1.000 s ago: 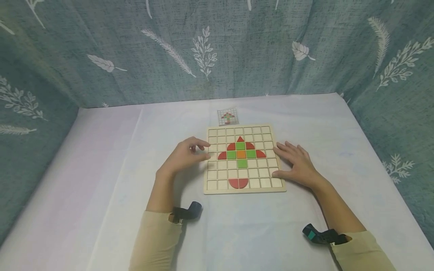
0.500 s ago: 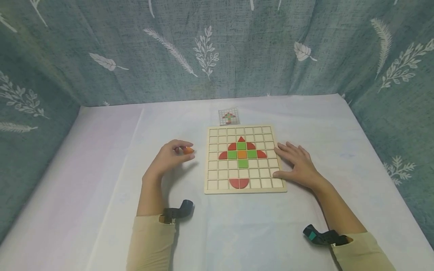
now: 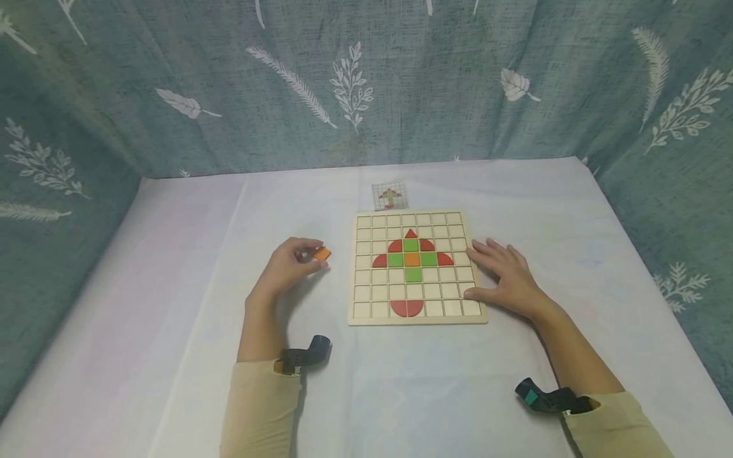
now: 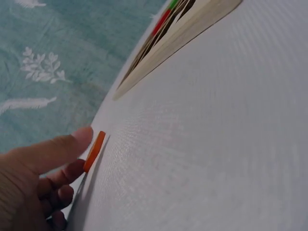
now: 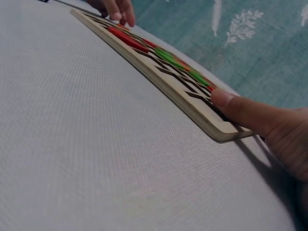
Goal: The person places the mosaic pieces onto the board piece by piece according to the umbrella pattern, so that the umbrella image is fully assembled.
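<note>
My left hand [image 3: 285, 266] pinches an orange square tile [image 3: 322, 253] between thumb and fingers, to the left of the wooden grid board [image 3: 363, 293]. In the left wrist view the same tile [image 4: 95, 151] appears edge-on and tilted near the white cloth. My right hand [image 3: 508, 278] rests at the board's right edge, fingers spread, its thumb on the lower right cells. Red, green and orange pieces lie in the board's cells. Among them are an orange square [image 3: 411, 259], a red triangle [image 3: 410, 233] and a red half-round pair [image 3: 406, 308] near the front.
A small pattern card [image 3: 390, 196] with a matching red and green figure lies just behind the board. White cloth [image 3: 412, 381] covers the table. A teal leaf-print curtain [image 3: 435, 83] rises behind and at both sides. Each wrist wears a dark camera mount [image 3: 309, 353].
My left hand has drawn back leftward from the board's left edge. The orange tile has come into sight in its fingers and turned to show its face. My right hand stays put.
</note>
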Tool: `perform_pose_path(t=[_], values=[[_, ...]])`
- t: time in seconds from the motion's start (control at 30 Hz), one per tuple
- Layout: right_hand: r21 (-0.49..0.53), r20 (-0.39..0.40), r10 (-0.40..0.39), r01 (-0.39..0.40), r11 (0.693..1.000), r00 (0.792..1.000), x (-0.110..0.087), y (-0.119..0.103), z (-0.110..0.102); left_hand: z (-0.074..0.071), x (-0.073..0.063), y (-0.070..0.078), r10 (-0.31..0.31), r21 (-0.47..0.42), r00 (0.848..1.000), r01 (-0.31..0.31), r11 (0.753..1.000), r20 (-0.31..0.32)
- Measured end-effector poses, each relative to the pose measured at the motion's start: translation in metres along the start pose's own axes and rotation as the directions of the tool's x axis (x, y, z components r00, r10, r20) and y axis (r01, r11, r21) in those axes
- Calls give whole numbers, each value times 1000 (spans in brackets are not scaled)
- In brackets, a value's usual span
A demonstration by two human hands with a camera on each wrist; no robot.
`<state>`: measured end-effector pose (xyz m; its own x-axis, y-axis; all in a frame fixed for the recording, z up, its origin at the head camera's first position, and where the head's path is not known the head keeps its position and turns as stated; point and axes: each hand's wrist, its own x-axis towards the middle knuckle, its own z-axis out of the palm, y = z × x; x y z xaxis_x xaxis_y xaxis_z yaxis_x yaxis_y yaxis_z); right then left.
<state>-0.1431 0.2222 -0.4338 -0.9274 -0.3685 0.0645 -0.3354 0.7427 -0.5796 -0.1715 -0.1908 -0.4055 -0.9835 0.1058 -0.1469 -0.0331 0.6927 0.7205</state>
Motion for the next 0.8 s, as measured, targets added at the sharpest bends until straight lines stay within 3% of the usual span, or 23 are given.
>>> perform_pose_path(t=[0.43,0.8], values=[[-1,31,4,-4,1000,1000,1,0,-1,6,1,3,-41,56,999,43,997,-27],[6,26,6,-7,1000,1000,0,-2,-2,6,-1,4,43,142,998,-37,989,-38]])
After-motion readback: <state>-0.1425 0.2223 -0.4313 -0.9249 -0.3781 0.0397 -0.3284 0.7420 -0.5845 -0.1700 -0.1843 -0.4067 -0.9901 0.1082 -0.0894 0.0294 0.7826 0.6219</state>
